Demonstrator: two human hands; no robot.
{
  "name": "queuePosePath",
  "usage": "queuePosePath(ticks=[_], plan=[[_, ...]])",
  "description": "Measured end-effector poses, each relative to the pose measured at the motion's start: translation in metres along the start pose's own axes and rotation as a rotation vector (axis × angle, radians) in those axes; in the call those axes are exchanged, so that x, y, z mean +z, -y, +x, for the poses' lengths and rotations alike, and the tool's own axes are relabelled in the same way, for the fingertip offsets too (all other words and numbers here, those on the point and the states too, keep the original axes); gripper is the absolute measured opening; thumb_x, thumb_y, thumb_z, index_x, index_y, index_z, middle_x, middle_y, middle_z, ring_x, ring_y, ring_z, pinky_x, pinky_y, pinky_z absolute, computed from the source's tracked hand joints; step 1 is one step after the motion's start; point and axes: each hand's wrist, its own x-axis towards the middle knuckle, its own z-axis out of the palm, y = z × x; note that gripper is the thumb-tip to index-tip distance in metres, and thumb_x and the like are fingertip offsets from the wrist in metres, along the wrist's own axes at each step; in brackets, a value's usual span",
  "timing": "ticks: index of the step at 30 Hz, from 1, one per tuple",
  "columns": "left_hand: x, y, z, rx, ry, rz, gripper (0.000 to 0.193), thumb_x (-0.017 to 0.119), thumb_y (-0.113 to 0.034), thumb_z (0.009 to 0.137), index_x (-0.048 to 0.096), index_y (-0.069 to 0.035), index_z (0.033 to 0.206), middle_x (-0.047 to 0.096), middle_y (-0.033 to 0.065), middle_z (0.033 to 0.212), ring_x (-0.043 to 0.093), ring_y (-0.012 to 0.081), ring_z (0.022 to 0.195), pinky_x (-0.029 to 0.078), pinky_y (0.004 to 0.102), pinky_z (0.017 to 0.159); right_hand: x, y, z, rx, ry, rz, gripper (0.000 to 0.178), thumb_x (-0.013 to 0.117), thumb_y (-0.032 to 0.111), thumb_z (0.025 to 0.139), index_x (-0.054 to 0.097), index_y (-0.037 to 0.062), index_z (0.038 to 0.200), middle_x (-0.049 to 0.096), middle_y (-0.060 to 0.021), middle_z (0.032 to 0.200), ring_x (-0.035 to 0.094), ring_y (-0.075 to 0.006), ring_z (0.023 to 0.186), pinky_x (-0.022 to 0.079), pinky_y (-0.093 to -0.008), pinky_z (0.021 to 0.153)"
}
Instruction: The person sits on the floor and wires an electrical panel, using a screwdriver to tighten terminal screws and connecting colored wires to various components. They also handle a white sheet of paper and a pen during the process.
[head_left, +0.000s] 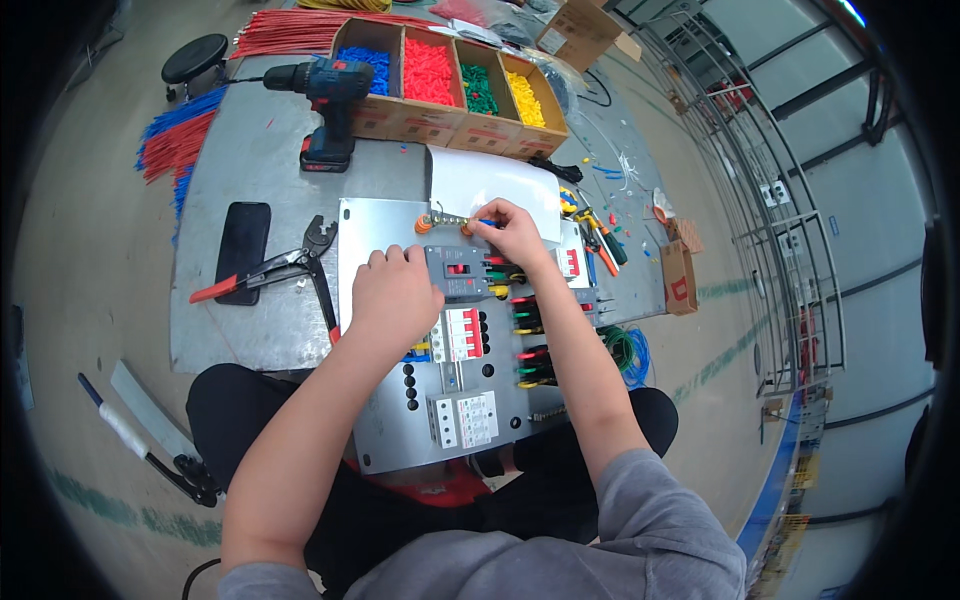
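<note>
A grey metal mounting panel [385,440] spans the table edge and my lap. My left hand [393,292], fingers curled closed, rests on it beside a dark grey circuit breaker [460,272]; whatever is under those fingers is hidden. Beyond the breaker runs a brass terminal bar [448,219] with small screws, between orange insulators [423,224]. At its right end my right hand [512,238] pinches a small blue piece [487,223], mostly covered by the fingers. Black, red, green and yellow wire ends show right of the breaker, under my right forearm.
Smaller breakers [463,420] sit lower on the panel. A cordless drill [333,108], a divided carton [430,117] of coloured sleeves and white paper [495,185] lie beyond. A phone [243,250] and red-handled crimping pliers [270,268] lie left; pliers and screwdrivers [603,240] lie right.
</note>
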Motion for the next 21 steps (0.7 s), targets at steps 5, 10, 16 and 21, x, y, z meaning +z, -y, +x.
queuePosePath(ticks=[5,10,16,21], plan=[[0.0,-0.005,0.002,0.014,0.0,0.005,0.052,0.068,-0.039,0.096,0.06,0.001,0.128,0.067,0.0207,0.121,0.067,0.036,0.115,0.057,0.0473,0.095,-0.004,-0.002,-0.002,-0.126,-0.051,-0.12,0.013,0.082,0.014,0.093,0.078,0.0034,0.1,0.07,-0.0052,0.101,0.067,-0.0148,0.09,0.055,-0.0311,0.087],[0.0,-0.003,0.004,-0.002,0.014,0.006,0.053,0.068,-0.039,0.095,0.059,0.002,0.127,0.068,0.0214,0.12,0.067,0.0369,0.114,0.056,0.0481,0.096,-0.002,0.002,-0.003,-0.229,-0.06,-0.174,0.014,0.08,0.016,0.093,0.078,0.0037,0.1,0.069,-0.0064,0.1,0.067,-0.019,0.089,0.055,-0.0324,0.086],[0.004,-0.004,0.006,0.006,-0.021,0.027,0.048,0.067,-0.036,0.094,0.06,0.002,0.121,0.068,0.0208,0.116,0.068,0.0369,0.11,0.058,0.0489,0.09,-0.004,0.003,-0.005,-0.154,-0.077,-0.122,0.014,0.081,0.014,0.091,0.077,0.0038,0.099,0.069,-0.0069,0.098,0.067,-0.0205,0.09,0.055,-0.0328,0.085],[0.004,-0.008,0.007,0.002,-0.027,0.026,0.048,0.066,-0.037,0.095,0.059,0.003,0.121,0.069,0.0219,0.114,0.068,0.0381,0.107,0.059,0.0492,0.09,-0.005,0.01,-0.008,-0.233,-0.079,-0.243,0.013,0.079,0.013,0.092,0.076,0.0034,0.1,0.069,-0.0094,0.102,0.068,-0.0252,0.093,0.054,-0.0344,0.088]])
